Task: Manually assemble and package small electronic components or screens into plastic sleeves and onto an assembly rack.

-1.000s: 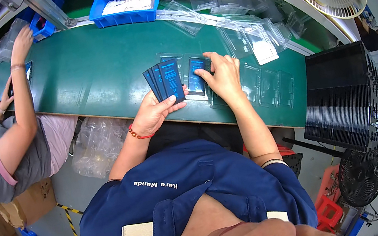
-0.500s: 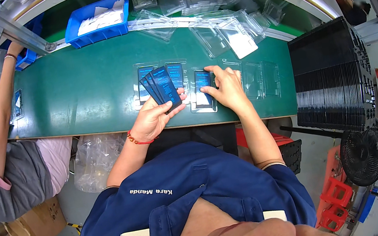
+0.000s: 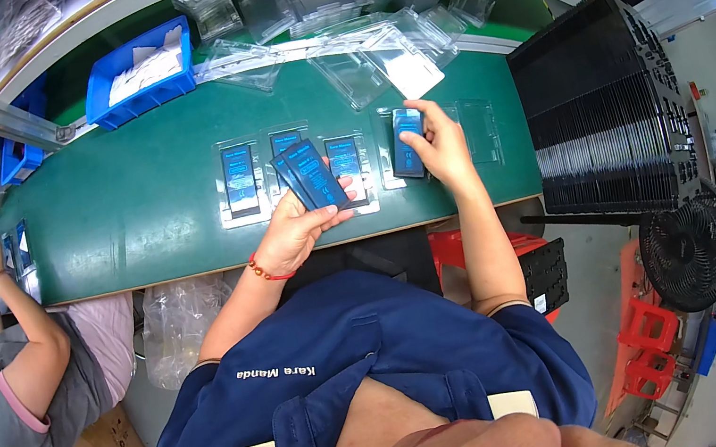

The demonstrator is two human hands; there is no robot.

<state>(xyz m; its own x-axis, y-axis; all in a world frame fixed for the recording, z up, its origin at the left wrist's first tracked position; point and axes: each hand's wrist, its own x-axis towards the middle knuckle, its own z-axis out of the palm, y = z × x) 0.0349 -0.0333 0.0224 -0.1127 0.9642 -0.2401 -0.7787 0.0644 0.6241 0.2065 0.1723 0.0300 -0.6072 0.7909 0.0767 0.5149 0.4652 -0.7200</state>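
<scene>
Head view: compared with half a second earlier, the right hand (image 3: 438,147) has passed to a clear tray (image 3: 391,182) farther right, thumb and fingers pinching a flat black pack (image 3: 408,146) over it, while the left hand (image 3: 288,234) grips a thinner fan of packs (image 3: 314,179). Three filled trays (image 3: 229,217) to the left each contain one pack; a blue bin (image 3: 147,103), far left, contains white sheets.
</scene>
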